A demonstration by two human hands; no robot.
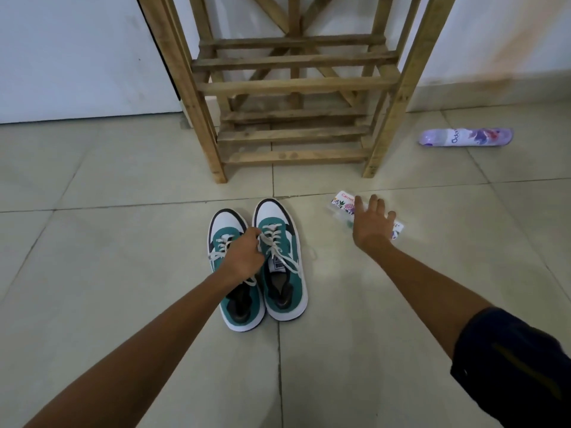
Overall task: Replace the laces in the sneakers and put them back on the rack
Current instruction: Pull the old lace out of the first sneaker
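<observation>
Two bare forearms, left hand (244, 257) & right hand (372, 223) ungloved, dark navy short sleeve (519, 366) on right arm

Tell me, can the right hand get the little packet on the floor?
Probably yes. The right hand is already stretched over the packet with straight fingers, and nothing lies between them. The sneakers sit off to the side under the left hand, so they are not in the way.

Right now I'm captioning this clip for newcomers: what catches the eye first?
A pair of teal-and-white sneakers with white laces sits on the pale tiled floor, the left hand gripping the laces. The right hand hovers open over a clear flowered packet, before a slatted wooden rack.
</observation>
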